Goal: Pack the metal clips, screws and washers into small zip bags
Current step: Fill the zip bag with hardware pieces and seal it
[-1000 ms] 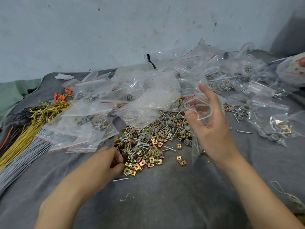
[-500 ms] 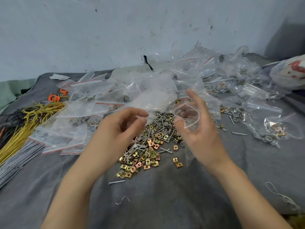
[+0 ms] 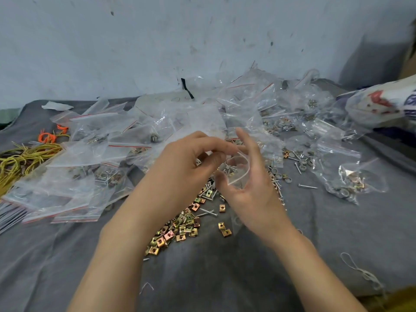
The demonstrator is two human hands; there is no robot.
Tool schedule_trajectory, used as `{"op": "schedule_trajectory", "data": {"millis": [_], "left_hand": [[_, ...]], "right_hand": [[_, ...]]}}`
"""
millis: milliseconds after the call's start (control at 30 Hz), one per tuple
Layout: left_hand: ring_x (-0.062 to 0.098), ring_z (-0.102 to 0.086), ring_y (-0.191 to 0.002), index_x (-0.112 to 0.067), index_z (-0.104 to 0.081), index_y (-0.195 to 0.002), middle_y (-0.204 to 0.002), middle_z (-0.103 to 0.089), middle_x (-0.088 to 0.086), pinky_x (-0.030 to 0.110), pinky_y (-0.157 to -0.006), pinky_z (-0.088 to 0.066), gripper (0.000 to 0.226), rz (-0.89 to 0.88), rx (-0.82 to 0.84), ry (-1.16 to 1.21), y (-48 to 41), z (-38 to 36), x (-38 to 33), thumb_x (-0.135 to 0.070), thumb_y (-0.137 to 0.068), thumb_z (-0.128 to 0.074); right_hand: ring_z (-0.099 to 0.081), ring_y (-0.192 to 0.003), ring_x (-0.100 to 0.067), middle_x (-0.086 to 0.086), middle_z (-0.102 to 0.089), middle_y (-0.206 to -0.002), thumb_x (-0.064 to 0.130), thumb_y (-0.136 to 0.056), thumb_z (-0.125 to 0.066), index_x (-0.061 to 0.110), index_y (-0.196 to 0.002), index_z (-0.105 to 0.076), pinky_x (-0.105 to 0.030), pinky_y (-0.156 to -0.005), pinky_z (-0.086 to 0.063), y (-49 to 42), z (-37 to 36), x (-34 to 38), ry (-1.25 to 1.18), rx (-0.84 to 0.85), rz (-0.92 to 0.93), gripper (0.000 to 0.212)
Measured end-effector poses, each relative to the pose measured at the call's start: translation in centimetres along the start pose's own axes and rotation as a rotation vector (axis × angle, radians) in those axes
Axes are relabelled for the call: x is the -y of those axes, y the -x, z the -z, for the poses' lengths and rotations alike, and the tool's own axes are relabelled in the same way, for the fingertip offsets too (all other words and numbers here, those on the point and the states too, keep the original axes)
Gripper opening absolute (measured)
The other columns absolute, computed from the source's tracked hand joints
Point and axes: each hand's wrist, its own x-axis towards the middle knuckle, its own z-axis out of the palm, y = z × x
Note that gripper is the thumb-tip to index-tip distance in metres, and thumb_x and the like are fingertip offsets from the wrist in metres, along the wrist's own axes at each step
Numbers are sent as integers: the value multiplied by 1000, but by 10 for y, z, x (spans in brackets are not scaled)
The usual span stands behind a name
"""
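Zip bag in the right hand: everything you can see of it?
The zip bag is small, of clear thin plastic, with its mouth held open in a curved oval. A few screws show through it. The right hand cradles it, thumb and fingers curled round it, above the loose pile of clips. The left hand has its fingertips at the mouth.

A pale blue-grey wall [image 3: 135,41] rose behind the bench [image 3: 337,233], its paint flecked with dark specks and scuffs. A wrinkled grey cloth [image 3: 225,278] covered the bench right up to the foot of the wall. A dark shadow [image 3: 371,59] lay across the wall at the far right. The light was soft and even. A green strip [image 3: 9,113] showed at the left edge, and a yellowish patch [image 3: 400,298] in the lower right corner.
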Motion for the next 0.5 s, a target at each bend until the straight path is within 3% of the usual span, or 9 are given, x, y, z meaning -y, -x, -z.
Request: {"op": "schedule_trajectory", "data": {"millis": [167, 267, 400, 500], "left_hand": [[0, -65, -82, -42, -66, -113, -95, -69, -19, 9, -66, -46, 28, 4, -2, 26, -2, -7, 0, -20, -97, -61], [2, -64, -86, -46, -61, -116, -99, -66, -19, 11, -70, -47, 28, -6, -48, 3, -2, -5, 4, -25, -98, -57], [4, -64, -89, -47, -59, -118, -105, -63, -20, 10, -68, -46, 27, 27, -113, -6, 3, 1, 18, -27, -100, -53], [8, -67, -87, -45, -60, -116, -106, -65, -15, 18, -67, -52, 26, 102, -146, 102, 6, 0, 29, -27, -99, -54]], "right_hand": [[-47, -134, 0, 13, -46, -146, 37, -87, -66, 51, -150, -22, -16, -107, -40, 2, 0, -1, 14, -2, 5, 78], [-49, -129, 3, 24, -45, -137, 37, -89, -67, 53, -149, -24, -8, -100, -39, 3, 1, -2, 16, 3, 4, 75], [-51, -127, 4, 25, -49, -133, 38, -90, -66, 54, -148, -26, -7, -100, -38, 2, 1, -2, -14, 10, -1, 72], [-52, -126, 5, 29, -51, -130, 42, -89, -64, 55, -147, -28, -9, -98, -41, 1, 1, 1, -55, 3, -3, 69]]}}
